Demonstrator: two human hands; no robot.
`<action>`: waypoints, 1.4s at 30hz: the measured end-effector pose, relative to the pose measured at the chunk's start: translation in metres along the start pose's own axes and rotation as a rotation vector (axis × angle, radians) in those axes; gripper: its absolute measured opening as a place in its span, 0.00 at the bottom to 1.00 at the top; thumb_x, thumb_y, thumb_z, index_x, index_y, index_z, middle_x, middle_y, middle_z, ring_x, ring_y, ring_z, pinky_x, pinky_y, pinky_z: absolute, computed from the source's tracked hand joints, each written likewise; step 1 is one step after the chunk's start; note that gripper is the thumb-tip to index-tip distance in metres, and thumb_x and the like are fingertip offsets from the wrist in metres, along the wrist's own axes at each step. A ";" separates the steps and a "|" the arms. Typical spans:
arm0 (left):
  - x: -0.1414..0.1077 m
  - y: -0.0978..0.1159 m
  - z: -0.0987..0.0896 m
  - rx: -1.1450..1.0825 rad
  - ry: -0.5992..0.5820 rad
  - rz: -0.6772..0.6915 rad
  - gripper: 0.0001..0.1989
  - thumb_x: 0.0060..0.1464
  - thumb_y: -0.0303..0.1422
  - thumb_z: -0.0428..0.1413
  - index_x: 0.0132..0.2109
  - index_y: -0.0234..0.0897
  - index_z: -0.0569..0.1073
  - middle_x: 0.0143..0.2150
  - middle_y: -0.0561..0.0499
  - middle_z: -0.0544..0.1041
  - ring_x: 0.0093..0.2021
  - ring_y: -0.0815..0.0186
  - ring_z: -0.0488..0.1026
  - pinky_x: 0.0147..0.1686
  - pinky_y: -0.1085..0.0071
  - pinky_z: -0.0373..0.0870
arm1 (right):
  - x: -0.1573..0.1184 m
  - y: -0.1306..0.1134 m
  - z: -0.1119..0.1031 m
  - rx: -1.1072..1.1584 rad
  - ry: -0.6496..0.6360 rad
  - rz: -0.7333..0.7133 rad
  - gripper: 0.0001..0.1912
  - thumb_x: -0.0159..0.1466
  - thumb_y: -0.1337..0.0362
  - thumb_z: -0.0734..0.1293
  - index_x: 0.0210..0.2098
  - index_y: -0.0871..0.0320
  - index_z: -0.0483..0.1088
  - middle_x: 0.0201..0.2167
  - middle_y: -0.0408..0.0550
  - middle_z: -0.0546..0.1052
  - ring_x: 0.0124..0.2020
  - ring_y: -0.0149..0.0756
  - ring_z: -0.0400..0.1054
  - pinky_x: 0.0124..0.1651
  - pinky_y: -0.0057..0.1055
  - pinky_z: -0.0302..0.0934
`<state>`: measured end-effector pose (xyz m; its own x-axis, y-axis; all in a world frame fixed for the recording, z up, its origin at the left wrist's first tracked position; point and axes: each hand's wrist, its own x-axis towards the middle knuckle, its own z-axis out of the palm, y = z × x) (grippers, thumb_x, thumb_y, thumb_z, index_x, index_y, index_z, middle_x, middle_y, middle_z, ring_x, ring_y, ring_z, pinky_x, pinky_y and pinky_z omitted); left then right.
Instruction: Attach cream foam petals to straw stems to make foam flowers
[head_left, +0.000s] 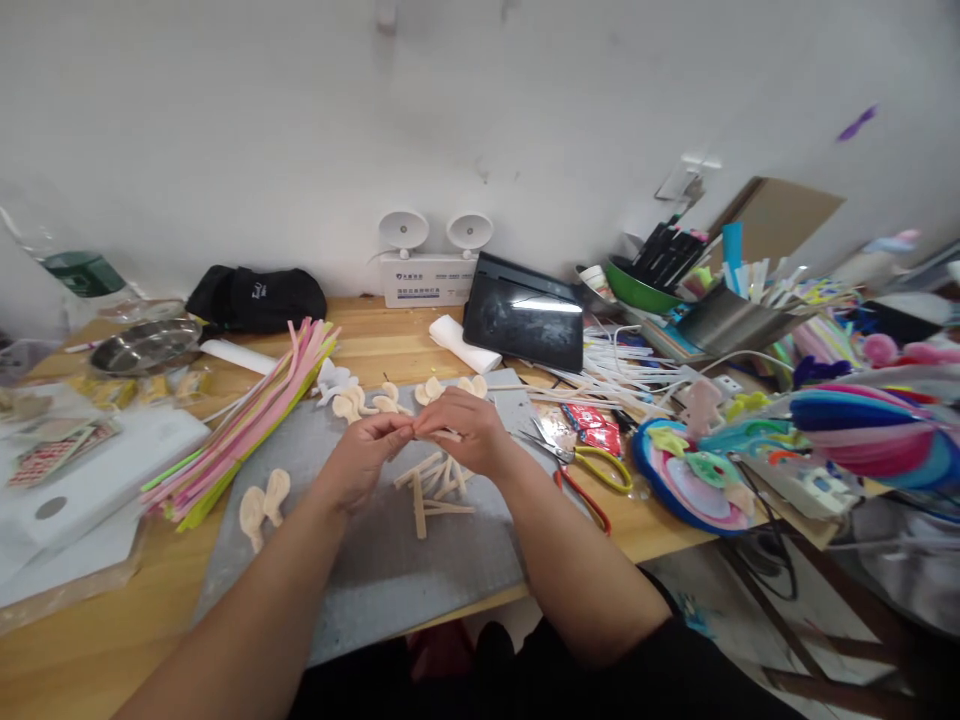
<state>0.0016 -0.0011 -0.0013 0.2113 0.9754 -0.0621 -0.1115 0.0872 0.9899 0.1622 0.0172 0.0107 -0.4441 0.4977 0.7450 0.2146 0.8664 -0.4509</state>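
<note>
Over the grey mat [360, 590], my left hand [367, 455] and my right hand [466, 425] meet at their fingertips. Both are pinched on a small cream piece, mostly hidden by the fingers. Short cream strips [420, 505] lie on the mat just below my right hand. Two cream looped pieces [265, 502] rest at the mat's left side. More cream looped pieces [349, 404] sit along its back edge, behind my hands.
Pink and yellow fuzzy stems [251, 420] lie left of the mat, near a metal dish [146, 345]. A black tablet [523, 315] leans at the back. Yellow-handled scissors [604, 468], red-handled pliers [585, 500] and a blue-rimmed round piece [694, 480] are on the right.
</note>
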 end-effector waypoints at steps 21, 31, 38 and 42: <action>-0.008 0.010 0.000 -0.282 -0.338 -0.304 0.03 0.44 0.29 0.56 0.29 0.33 0.70 0.17 0.55 0.67 0.22 0.72 0.66 0.34 0.70 0.65 | 0.003 -0.006 -0.003 0.099 -0.142 0.036 0.06 0.57 0.70 0.62 0.25 0.59 0.68 0.27 0.47 0.75 0.32 0.28 0.66 0.39 0.28 0.61; -0.003 0.001 -0.007 -0.289 -0.347 -0.315 0.10 0.41 0.35 0.60 0.29 0.32 0.70 0.17 0.56 0.65 0.19 0.74 0.63 0.24 0.73 0.67 | 0.003 -0.004 -0.007 -0.019 -0.128 -0.048 0.07 0.59 0.68 0.59 0.26 0.58 0.67 0.29 0.46 0.75 0.33 0.28 0.64 0.42 0.28 0.60; -0.003 0.002 -0.011 -0.223 -0.368 -0.261 0.09 0.43 0.35 0.58 0.30 0.33 0.70 0.23 0.53 0.70 0.23 0.71 0.67 0.28 0.73 0.64 | 0.002 -0.005 -0.003 -0.074 -0.162 -0.017 0.07 0.59 0.69 0.59 0.27 0.57 0.66 0.31 0.46 0.74 0.36 0.29 0.64 0.44 0.29 0.59; -0.003 0.006 -0.009 -0.107 -0.359 -0.204 0.11 0.43 0.37 0.58 0.26 0.32 0.69 0.22 0.52 0.71 0.24 0.71 0.66 0.27 0.75 0.61 | 0.003 -0.006 -0.004 -0.087 -0.182 0.005 0.06 0.58 0.71 0.59 0.28 0.58 0.65 0.30 0.46 0.74 0.36 0.29 0.63 0.43 0.29 0.59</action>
<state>-0.0079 -0.0014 0.0034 0.5618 0.8056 -0.1880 -0.1290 0.3098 0.9420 0.1634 0.0137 0.0175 -0.5908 0.4931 0.6386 0.2877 0.8682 -0.4043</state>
